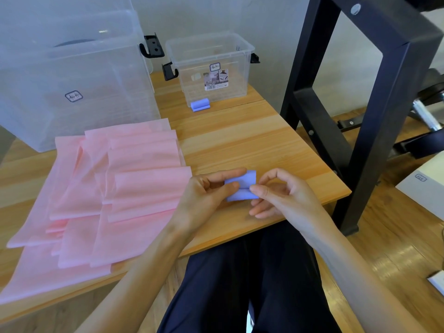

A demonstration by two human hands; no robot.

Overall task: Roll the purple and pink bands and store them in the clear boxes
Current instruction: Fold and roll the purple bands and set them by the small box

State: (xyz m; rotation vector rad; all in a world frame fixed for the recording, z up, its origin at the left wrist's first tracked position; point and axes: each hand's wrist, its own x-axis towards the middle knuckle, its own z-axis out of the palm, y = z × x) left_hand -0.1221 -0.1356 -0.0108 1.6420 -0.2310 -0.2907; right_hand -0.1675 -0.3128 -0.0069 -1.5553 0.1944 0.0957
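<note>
Wooden worktop [240, 140], filling the centre of the frame. Purple band [241, 186], lower centre right, folded or rolled into a small double-layered packet, held just above the worktop's near edge between both hands. Left hand [206, 198]: thumb and fingers curled round the packet's left end, gripping it. Right hand [281, 195]: thumb and forefinger pinching the packet's right edge, remaining fingers loosely curled beneath. Second purple roll [200, 105], upper centre, lying on the worktop touching the front wall of the small clear box [211, 68], which stands open with black side latches and a printed label. Large clear box [72, 75], upper left, also on the worktop. Pink bands [115, 193], left half of frame, several flat overlapping strips spread across the worktop in front of the large box.
</note>
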